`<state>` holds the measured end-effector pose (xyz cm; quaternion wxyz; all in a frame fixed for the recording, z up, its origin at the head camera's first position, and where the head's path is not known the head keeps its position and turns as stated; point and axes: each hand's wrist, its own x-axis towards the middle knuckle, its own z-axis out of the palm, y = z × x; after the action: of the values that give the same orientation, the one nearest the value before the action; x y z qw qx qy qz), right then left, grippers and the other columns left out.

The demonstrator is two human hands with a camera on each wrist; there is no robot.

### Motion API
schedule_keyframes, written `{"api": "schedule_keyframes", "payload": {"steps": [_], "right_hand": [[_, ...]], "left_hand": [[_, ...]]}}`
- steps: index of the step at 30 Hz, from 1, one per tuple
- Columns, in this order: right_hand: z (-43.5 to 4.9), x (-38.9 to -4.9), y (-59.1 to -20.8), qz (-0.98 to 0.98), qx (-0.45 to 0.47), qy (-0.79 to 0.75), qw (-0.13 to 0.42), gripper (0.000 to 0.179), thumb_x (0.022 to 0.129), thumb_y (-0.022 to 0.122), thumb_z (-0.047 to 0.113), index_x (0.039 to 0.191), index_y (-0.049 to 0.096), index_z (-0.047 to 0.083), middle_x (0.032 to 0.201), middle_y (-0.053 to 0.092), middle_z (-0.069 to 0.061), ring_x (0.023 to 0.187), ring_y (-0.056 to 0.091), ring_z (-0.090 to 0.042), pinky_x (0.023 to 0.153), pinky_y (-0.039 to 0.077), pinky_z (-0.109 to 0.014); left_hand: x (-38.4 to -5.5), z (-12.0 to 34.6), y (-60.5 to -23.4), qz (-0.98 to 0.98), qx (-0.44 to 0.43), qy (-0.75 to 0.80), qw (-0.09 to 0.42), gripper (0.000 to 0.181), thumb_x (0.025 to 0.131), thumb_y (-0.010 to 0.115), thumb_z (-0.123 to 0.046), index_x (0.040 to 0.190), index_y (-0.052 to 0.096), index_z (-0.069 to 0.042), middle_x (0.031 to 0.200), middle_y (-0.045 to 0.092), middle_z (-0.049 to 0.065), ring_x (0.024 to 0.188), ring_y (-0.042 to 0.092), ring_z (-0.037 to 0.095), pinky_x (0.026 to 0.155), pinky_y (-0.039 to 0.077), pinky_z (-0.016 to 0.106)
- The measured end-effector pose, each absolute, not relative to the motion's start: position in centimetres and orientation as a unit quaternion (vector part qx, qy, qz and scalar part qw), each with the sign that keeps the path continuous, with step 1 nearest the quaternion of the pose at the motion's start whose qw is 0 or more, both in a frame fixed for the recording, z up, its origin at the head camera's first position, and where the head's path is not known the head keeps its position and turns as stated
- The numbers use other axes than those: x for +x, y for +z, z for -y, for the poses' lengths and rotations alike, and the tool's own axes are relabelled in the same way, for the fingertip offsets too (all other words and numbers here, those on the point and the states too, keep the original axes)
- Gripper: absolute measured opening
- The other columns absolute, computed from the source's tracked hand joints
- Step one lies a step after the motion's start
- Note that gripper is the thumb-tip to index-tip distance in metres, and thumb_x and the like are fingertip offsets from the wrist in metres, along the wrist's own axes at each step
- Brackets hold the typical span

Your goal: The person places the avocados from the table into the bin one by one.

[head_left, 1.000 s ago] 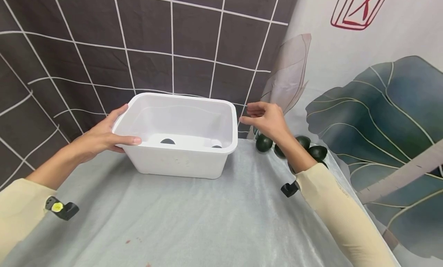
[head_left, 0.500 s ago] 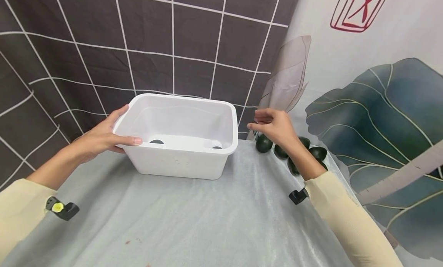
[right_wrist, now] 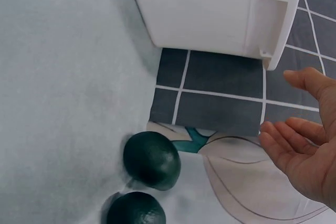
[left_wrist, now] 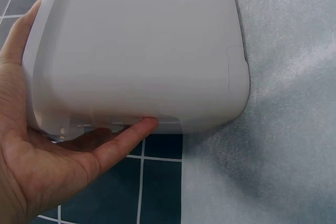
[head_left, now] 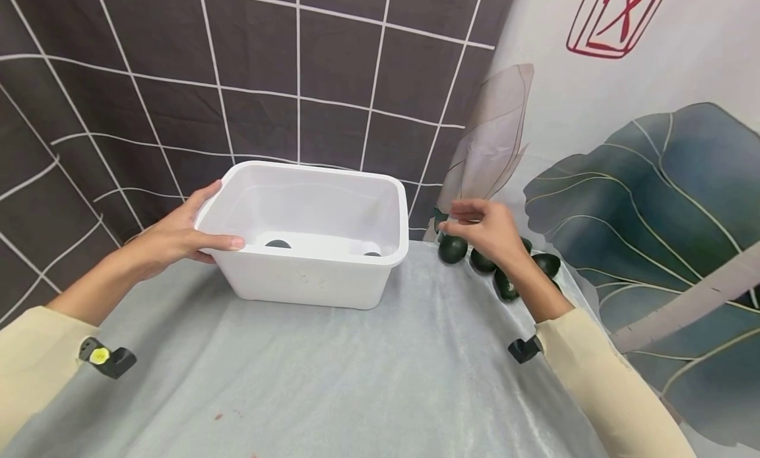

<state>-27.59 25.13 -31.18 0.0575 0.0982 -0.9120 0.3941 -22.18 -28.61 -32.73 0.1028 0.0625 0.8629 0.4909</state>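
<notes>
My left hand (head_left: 169, 237) grips the left end of a white plastic tub (head_left: 309, 280), with the thumb over the front rim. In the left wrist view its fingers reach along the tub's end, under the rim. Two dark green rounded tops, one of them a fruit (head_left: 278, 244), show inside the tub; the front wall hides the rest. My right hand (head_left: 483, 230) is held above several smooth, dark green, avocado-like fruits on the right. Its fingers are loosely bent and hold nothing. The right wrist view shows a nearby fruit (right_wrist: 152, 161) below the hand.
A pale grey cloth (head_left: 332, 379) covers the table. Behind the tub hangs a dark cloth (head_left: 338, 62) with a white grid. A white curtain (head_left: 594, 101) printed with large blue leaves hangs along the right edge.
My right hand has moved right and down from beside the tub to over the fruits. The left fruit in the tub rolled left, then slightly back right. My left hand stays put.
</notes>
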Motion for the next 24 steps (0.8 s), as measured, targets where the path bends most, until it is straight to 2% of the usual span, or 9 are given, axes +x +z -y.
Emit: {"api": "schedule_keyframes", "payload": {"steps": [6, 13, 24], "right_hand": [[-26.0, -27.2, -31.5, 0.915, 0.092, 0.39, 0.052, 0.064, 0.096, 0.09, 0.038, 0.146, 0.073, 0.002, 0.146, 0.077, -0.019, 0.136, 0.074, -0.039, 0.114, 0.059, -0.056], [-27.1, -26.6, -32.2, 0.922, 0.076, 0.377, 0.052, 0.065, 0.096, 0.09, 0.039, 0.146, 0.073, 0.001, 0.145, 0.077, -0.02, 0.135, 0.075, -0.039, 0.112, 0.06, -0.058], [-28.6, -25.8, -33.1, 0.934, 0.065, 0.348, 0.051, 0.067, 0.098, 0.088, 0.047, 0.149, 0.072, 0.008, 0.148, 0.076, -0.017, 0.135, 0.075, -0.038, 0.104, 0.064, -0.055]], "left_hand": [[-22.3, 28.6, -32.8, -0.865, 0.062, 0.488, 0.102, 0.129, 0.1, 0.084, -0.028, 0.182, -0.016, -0.028, 0.184, 0.016, 0.03, 0.155, 0.041, 0.047, 0.097, 0.062, 0.055], [-22.3, 28.5, -32.7, -0.865, 0.062, 0.487, 0.101, 0.129, 0.1, 0.084, -0.029, 0.182, -0.015, -0.028, 0.184, 0.016, 0.029, 0.156, 0.04, 0.048, 0.098, 0.062, 0.058], [-22.3, 28.6, -32.8, -0.865, 0.059, 0.488, 0.103, 0.129, 0.1, 0.084, -0.029, 0.182, -0.016, -0.029, 0.184, 0.015, 0.03, 0.156, 0.04, 0.048, 0.1, 0.062, 0.063]]}}
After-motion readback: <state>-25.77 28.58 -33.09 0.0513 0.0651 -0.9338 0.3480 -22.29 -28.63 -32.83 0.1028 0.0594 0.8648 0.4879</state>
